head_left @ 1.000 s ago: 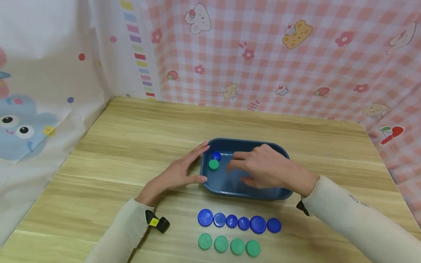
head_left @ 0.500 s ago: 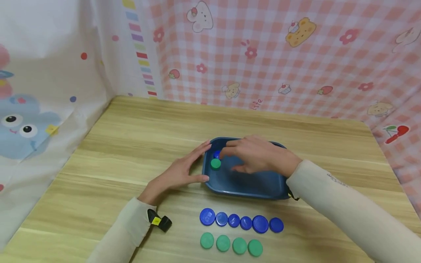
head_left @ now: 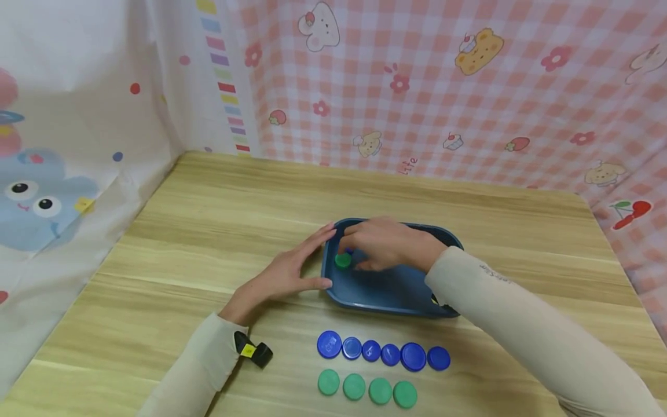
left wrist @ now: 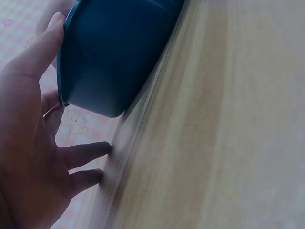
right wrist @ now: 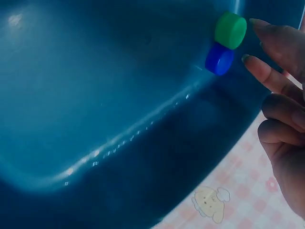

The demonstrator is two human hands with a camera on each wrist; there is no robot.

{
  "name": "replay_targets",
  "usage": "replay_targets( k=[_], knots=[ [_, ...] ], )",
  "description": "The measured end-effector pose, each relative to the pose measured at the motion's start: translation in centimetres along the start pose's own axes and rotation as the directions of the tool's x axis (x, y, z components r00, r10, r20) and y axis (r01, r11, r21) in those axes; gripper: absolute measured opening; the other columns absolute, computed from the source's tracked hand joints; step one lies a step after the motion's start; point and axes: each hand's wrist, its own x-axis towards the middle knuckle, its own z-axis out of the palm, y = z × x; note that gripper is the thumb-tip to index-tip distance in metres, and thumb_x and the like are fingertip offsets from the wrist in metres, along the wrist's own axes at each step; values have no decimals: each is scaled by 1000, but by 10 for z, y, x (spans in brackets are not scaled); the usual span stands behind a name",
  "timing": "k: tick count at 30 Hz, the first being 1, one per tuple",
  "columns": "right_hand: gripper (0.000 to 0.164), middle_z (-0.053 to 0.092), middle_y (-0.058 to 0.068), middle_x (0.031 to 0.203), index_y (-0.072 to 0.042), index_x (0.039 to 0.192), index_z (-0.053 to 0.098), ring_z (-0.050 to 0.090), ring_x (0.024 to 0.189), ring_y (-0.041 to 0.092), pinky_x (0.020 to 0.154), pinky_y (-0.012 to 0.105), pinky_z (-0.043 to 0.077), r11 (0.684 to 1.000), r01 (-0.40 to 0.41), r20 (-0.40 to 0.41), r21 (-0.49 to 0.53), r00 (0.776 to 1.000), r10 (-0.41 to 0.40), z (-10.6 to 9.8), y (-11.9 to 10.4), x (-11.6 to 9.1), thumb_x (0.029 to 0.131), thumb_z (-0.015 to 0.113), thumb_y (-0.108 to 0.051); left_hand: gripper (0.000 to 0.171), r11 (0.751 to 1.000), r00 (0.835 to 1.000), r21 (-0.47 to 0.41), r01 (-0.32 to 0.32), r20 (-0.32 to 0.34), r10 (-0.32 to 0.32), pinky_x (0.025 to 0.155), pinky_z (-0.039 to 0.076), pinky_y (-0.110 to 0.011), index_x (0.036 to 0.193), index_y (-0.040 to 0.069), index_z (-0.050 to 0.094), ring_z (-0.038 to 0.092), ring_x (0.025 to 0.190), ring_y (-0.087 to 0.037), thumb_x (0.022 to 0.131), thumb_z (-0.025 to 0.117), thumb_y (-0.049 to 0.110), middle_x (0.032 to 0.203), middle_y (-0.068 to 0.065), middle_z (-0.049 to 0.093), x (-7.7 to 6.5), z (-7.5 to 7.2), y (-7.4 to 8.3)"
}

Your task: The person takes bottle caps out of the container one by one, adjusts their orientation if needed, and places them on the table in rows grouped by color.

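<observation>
A dark blue oval tub [head_left: 385,307] stands on the table with one green bottle cap [head_left: 343,260] and one blue bottle cap [right wrist: 219,60] inside at its left end. In the right wrist view the two caps touch. My right hand [head_left: 388,243] reaches into the tub over them. Its thumb and index finger are spread a little way from the caps, the other fingers bent, nothing held. At the tub's left rim rests my left hand [head_left: 281,272], thumb and fingers apart and fairly straight, touching the rim. In the head view the right hand hides most of the blue cap.
In front of the tub lies a row of several blue bottle caps [head_left: 371,350]. Nearer still is a row of several green bottle caps [head_left: 380,391]. A checked pink cloth [head_left: 432,87] hangs behind the wooden table [head_left: 250,202].
My right hand has moved left inside the tub toward the two caps. The left hand stays at the rim, and the cap rows have not changed.
</observation>
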Motion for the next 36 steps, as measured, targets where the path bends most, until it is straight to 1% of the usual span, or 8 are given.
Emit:
replay_targets(
  k=[6,10,13,22,27,31,36],
  knots=[
    [37,64,-1,110,-17,119,66,60,95,15,84,38,52,1000,-19,38,-16,999,19,7,-1,11,83,76,-25,86,1000,1000,3,-4,-6,4,105,31,-56,153,36,15,25,140,-19,85,64,56,158,19,6,0,0,0],
    [39,63,2,117,-18,120,64,62,94,18,83,40,52,999,-16,62,-41,998,18,11,-2,14,83,76,-24,86,1000,1000,1,-5,-2,5,105,30,-57,153,35,15,24,140,-19,85,63,56,158,19,5,0,0,0],
    [40,62,3,119,-20,120,63,63,92,19,82,41,53,998,-16,69,-64,997,21,12,-3,15,82,77,-25,86,1000,1000,-1,0,2,0,105,30,-56,153,35,15,23,141,-19,85,64,56,158,19,5,0,0,1],
    [39,65,2,112,-22,119,64,64,88,18,79,38,53,995,-32,88,-95,995,41,14,-3,18,83,77,-24,86,1000,1000,-4,-4,0,4,106,30,-55,153,35,15,25,140,-18,86,64,55,158,17,6,0,0,0],
    [37,69,-1,102,-20,119,66,66,83,15,77,33,55,996,-59,105,-73,992,66,14,-2,17,83,77,-23,86,1000,1000,1,-10,-4,10,106,31,-53,153,36,15,29,138,-17,85,65,55,158,18,6,1,1,0],
    [35,69,-1,99,-21,118,66,65,81,13,75,31,55,996,-72,121,-55,990,78,16,-1,17,84,76,-23,86,1000,1000,2,-10,-3,10,106,31,-52,153,36,16,30,138,-16,85,65,55,158,18,6,2,1,0],
    [32,69,-1,97,-21,114,67,63,79,13,74,31,54,996,-79,126,-49,988,84,17,-2,17,84,76,-22,86,1000,1000,-2,-5,-4,5,106,31,-52,153,35,16,29,139,-16,85,65,54,158,18,6,1,1,0]
  ],
)
